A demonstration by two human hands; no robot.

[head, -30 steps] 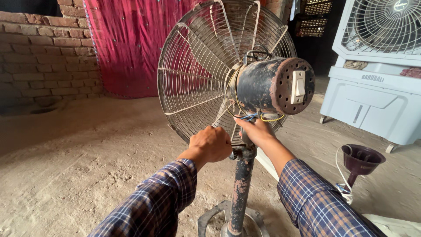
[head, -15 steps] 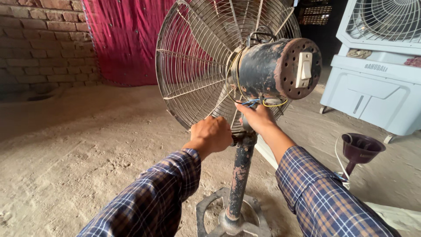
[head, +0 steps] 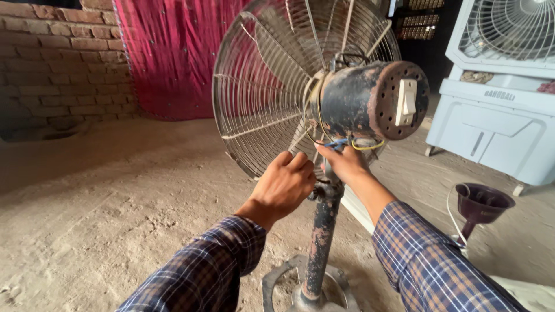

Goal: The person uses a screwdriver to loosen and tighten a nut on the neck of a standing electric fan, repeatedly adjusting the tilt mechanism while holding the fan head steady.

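Under the motor (head: 370, 98), both hands stay at the pole (head: 324, 231) top: left hand (head: 286, 185) curled shut vs the joint, right hand (head: 345, 163) fingers pinching wires (head: 358, 144). View closer than before. Grille (head: 266, 86) just beyond fingertips; funnel (head: 483, 203) and cooler (head: 497, 98) well right.

Open dirt floor (head: 104, 219) fills the left and lower left of the frame, free to pass. In the centre the wire guard (head: 272, 98), the motor housing (head: 370, 101) and the rusty pole (head: 324, 231) block the way. At right, the white cooler (head: 497, 133) and a dark funnel (head: 483, 205) narrow the gap.
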